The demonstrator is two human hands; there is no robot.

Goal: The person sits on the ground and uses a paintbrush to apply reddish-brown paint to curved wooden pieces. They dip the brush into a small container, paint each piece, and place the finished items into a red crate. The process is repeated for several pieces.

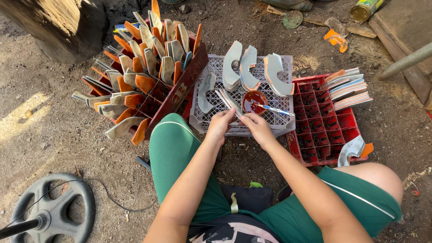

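Note:
My left hand (220, 126) grips a thin curved sole-shaped piece (227, 100), grey with an orange edge, over a pale plastic crate (211, 119). My right hand (256, 128) holds a brush (272, 109) whose tip rests in a small bowl of dark red glue (254, 100) on that crate. Three more curved grey pieces (247, 67) stand at the crate's far side, and another (206, 92) lies at its left.
A tilted red crate (180, 92) at the left is packed with several grey and orange pieces. A red compartment crate (324, 121) at the right carries a stack of flat pieces (348, 87). Dirt ground, a black wheel-like base (54, 211), a tin can (365, 8).

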